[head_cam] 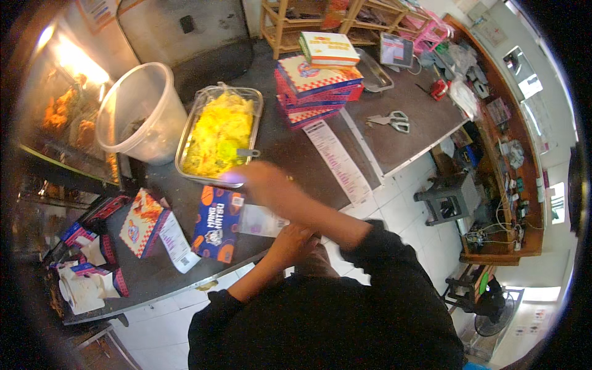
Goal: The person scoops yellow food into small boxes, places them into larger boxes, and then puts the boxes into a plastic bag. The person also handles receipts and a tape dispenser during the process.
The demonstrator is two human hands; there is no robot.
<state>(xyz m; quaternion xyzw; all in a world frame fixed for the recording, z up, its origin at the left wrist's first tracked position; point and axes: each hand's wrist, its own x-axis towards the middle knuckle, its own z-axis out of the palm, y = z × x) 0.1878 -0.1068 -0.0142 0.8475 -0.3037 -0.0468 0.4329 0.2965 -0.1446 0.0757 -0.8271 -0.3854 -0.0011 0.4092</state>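
My right hand (pixel 264 184), blurred, reaches over the near right corner of a clear, lidless tray (pixel 181 159) of yellow food, perhaps rice (pixel 222 125). A bright glint lies by its fingertips; whether they hold anything is unclear. Just above the hand, a green scoop (pixel 227 149) with a grey handle end rests in the food. My left hand (pixel 296 243) is at the counter's front edge, partly behind my right forearm, its fingers hidden. Beside it lies a printed slip (pixel 259 220), next to a dark blue carton (pixel 216 224) with orange shapes.
Left of the tray stands a clear plastic bucket (pixel 138 111), near a lit fried-food display (pixel 69 111). A checkered carton (pixel 143 224) and opened cartons (pixel 99 268) sit front left. Stacked boxes (pixel 319 88), a long receipt (pixel 335 159) and scissors (pixel 393 121) lie right.
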